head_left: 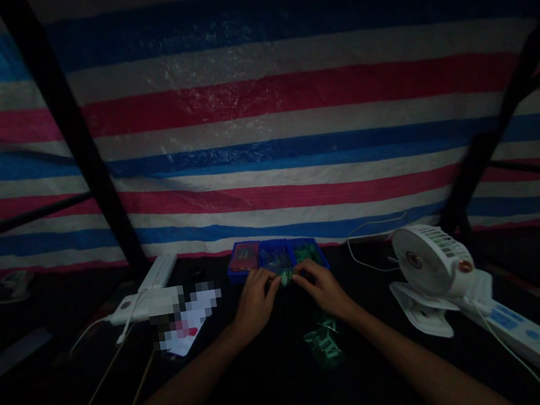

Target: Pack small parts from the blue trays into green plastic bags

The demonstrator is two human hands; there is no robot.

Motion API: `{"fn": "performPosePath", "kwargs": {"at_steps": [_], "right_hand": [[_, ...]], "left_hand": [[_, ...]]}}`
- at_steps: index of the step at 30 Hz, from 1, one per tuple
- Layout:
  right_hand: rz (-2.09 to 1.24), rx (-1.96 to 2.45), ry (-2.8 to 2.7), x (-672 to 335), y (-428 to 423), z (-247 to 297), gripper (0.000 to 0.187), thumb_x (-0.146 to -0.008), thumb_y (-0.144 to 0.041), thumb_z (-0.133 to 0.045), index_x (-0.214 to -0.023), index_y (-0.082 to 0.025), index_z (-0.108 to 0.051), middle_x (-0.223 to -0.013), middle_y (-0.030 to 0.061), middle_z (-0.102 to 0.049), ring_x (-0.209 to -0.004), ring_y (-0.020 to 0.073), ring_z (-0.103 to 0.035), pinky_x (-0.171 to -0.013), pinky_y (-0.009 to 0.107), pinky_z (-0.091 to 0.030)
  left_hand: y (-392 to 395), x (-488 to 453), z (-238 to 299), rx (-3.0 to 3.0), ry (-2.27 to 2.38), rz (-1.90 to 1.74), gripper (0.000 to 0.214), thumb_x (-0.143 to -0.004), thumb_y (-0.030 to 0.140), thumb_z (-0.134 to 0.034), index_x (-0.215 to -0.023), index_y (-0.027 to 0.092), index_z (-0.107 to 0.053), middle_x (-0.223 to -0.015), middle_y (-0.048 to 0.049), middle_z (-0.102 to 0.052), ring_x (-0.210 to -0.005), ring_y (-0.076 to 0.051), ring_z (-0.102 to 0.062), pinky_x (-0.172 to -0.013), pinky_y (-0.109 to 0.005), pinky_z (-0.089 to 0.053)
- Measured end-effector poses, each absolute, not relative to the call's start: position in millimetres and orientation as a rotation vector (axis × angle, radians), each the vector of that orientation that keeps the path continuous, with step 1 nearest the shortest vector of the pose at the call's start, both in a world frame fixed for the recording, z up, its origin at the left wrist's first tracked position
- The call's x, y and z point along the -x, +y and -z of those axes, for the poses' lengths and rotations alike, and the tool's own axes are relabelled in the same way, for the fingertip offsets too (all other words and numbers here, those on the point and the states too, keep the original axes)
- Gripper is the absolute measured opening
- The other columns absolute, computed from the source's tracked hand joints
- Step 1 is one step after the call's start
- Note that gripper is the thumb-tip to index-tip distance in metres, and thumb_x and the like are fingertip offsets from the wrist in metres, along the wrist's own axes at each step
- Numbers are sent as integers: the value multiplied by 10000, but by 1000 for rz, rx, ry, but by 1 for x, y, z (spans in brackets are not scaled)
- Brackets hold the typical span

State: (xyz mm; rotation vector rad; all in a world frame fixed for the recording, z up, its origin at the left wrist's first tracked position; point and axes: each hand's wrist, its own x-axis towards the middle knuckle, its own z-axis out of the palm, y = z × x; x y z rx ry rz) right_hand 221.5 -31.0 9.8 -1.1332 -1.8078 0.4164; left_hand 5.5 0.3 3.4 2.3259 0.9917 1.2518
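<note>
Both my hands are drawn together over the dark tabletop (259, 400), my left hand (255, 305) and my right hand (324, 288) curled inward with the fingers nearly closed. My fingertips (272, 282) from each side pinch one small pale green piece (286, 278) between them, though it is too small and dim for me to tell exactly what it is. Just beyond my fingers sits a blue tray (275, 258) with three compartments, holding small items that look reddish on the left, bluish in the middle and green on the right. A loose pile of green pieces (324, 344) lies on the table nearer me, just below my right hand. Off to my left are a white packet (191, 322), partly blurred, a phone (111, 382) lying flat, and a white charger (160, 280) with its cable. To my right, a white clip-on fan (432, 266) stands beside a white power strip (526, 337) with blue markings. Behind it all hangs a striped tarp (258, 123) in red, white and blue, crossed by black poles (69, 131).
</note>
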Motion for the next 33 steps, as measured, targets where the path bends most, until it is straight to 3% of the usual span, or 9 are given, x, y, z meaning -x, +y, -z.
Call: {"fn": "performPosePath", "kwargs": {"at_steps": [10, 33], "right_hand": [[-502, 1146, -1710, -223, -29, -2, 159, -966, -348, -641, -1046, -240, -556, -919, -9, -601, -739, 155, -560, -673, 275, -429], [-546, 1143, -1705, -223, -28, -1, 185, -958, -349, -649, -1069, -243, -545, -903, -9, -626, -716, 154, -563, -650, 274, -428]], "left_hand": [[2, -7, 4, -2223, 935, -1239, 194, -1045, 315, -500, -1161, 214, -618, -1050, -57, -686, -954, -210, -651, -882, -349, -519], [1, -5, 5, -2224, 934, -1221, 211, -1041, 311, -501, -1188, 210, -614, -1060, -62, -693, -943, -204, -658, -902, -359, -536]]}}
